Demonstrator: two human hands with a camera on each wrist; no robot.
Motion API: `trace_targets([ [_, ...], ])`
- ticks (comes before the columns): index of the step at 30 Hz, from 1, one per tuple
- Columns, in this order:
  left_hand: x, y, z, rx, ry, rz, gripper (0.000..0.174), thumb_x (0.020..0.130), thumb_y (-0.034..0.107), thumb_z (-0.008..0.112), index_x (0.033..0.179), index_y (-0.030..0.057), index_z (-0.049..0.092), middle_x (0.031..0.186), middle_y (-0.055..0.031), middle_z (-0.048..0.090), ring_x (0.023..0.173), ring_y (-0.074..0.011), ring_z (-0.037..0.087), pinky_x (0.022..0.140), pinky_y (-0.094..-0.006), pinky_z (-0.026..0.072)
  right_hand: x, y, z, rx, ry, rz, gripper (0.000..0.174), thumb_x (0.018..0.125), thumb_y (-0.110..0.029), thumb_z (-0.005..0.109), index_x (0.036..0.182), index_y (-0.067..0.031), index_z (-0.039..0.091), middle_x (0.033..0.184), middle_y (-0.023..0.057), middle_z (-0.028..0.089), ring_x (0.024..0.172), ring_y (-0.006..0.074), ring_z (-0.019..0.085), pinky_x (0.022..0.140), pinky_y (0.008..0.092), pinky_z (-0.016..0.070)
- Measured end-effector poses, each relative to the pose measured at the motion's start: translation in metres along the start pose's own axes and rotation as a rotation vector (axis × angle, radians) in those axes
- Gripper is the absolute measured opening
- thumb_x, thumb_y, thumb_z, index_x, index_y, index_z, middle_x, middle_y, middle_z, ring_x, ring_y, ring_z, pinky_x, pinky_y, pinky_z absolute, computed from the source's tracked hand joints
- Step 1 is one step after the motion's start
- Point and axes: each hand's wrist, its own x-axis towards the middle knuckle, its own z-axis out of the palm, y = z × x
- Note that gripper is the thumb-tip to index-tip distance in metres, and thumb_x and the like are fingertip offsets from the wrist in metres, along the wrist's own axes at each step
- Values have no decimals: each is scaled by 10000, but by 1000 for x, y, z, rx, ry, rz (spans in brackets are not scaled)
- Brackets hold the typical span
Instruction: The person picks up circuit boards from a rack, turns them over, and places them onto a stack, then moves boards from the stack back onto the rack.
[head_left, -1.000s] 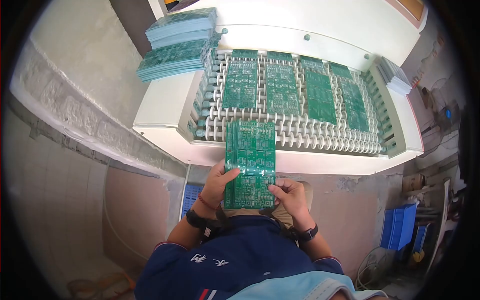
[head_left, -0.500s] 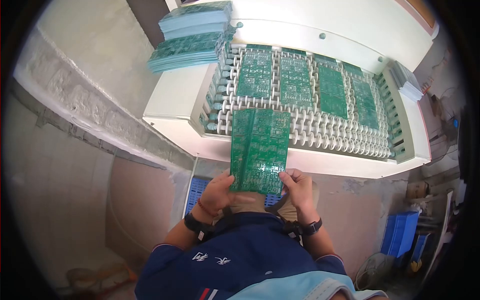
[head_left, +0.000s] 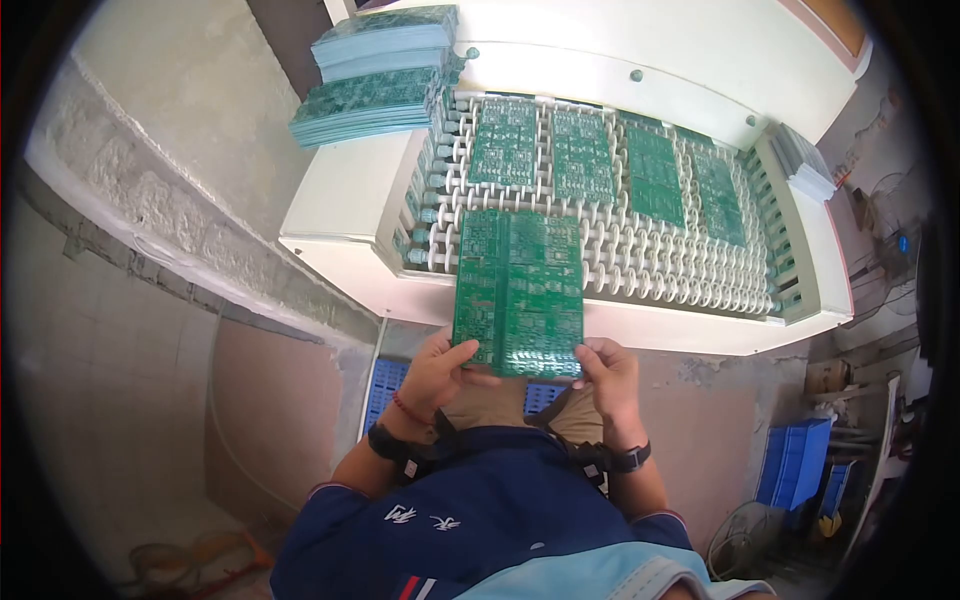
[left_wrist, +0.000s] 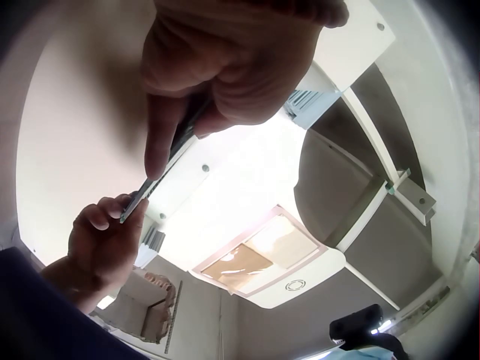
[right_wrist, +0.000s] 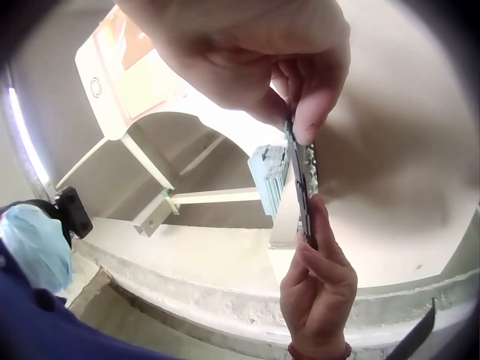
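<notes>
Both hands hold a small stack of green circuit boards [head_left: 545, 285] at the near end of the roller conveyor, overlapping its front rollers in the head view. The boards are fanned sideways, the top one shifted right. My left hand [head_left: 432, 372] grips the lower left corner, thumb on top and fingers beneath. My right hand [head_left: 612, 378] pinches the lower right corner between thumb and fingers. In the right wrist view the boards [right_wrist: 302, 180] show edge-on, with the right hand [right_wrist: 262, 60] at one end and the left hand [right_wrist: 319, 292] at the other.
Several circuit boards [head_left: 655, 175] lie in columns on the white rollers [head_left: 660, 265]. Tall board stacks [head_left: 370, 100] stand on the machine's left ledge, a smaller stack [head_left: 803, 165] on its right. A blue crate [head_left: 793, 462] is at lower right; blue plastic [head_left: 387, 385] shows below the hands.
The held boards have spread sideways, the top one sliding right as the hands moved apart. Boards on the rollers have travelled farther into the machine. The head view has shifted slightly.
</notes>
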Motion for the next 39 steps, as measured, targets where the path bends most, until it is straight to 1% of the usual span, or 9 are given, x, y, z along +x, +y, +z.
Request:
trace_targets([
  [3,-1,11,-8,58,59,-12,261,883,66,453,1126,-25,487,1031,-123,591,891,-210,614,646,-381,576,-6,-6,-22,30,61,-35,139,819,-75,613,871,54,606,683,49,602,511,66,521,437,184,471],
  [13,24,28,-20,72,93,-14,274,863,75,495,1116,-29,495,938,-141,615,752,-208,639,582,-397,573,23,-14,-49,-151,216,-122,120,811,-76,613,821,43,626,649,31,584,483,64,491,424,180,411],
  [20,10,29,-26,42,193,6,371,917,273,408,1120,-27,487,990,-202,596,902,-307,612,610,-406,556,5,-16,-117,-94,395,-120,118,793,-87,630,798,31,634,631,20,578,472,52,466,407,183,363],
  [27,8,26,-28,74,243,-10,472,924,397,367,1162,-5,436,1030,-218,574,943,-329,589,600,-383,532,21,-41,-156,-409,505,-119,169,784,-154,643,791,15,644,593,-7,543,461,45,425,389,183,310],
  [29,2,29,-28,59,263,16,456,926,381,364,1163,-1,441,1037,-217,577,936,-326,594,614,-388,531,13,-38,-179,-237,516,-109,166,772,-149,651,798,15,649,591,-15,537,457,44,416,392,183,300],
  [33,-5,30,-42,60,341,24,432,926,360,368,1165,8,440,1026,-209,585,907,-310,602,647,-391,531,5,-41,-221,-264,662,-133,187,763,-148,657,840,22,656,608,-9,555,457,43,417,393,181,296],
  [35,-2,25,-49,57,311,17,428,919,354,398,1162,5,441,1022,-205,585,895,-295,606,630,-370,529,1,-46,-233,-342,709,-115,192,763,-152,657,845,22,657,618,-1,564,458,44,418,394,187,294],
  [37,-8,31,-49,51,312,63,425,913,347,427,1159,1,441,1018,-201,584,884,-279,609,612,-349,527,9,-42,-258,-685,772,-177,217,780,-183,635,861,17,654,636,-11,545,448,43,403,389,192,286],
  [39,-14,38,-29,440,312,138,367,905,268,464,1152,-3,458,987,-178,601,837,-248,620,603,-322,532,2,-47,-265,-572,815,-157,203,773,-174,655,841,17,655,610,-5,540,455,35,389,390,191,263],
])
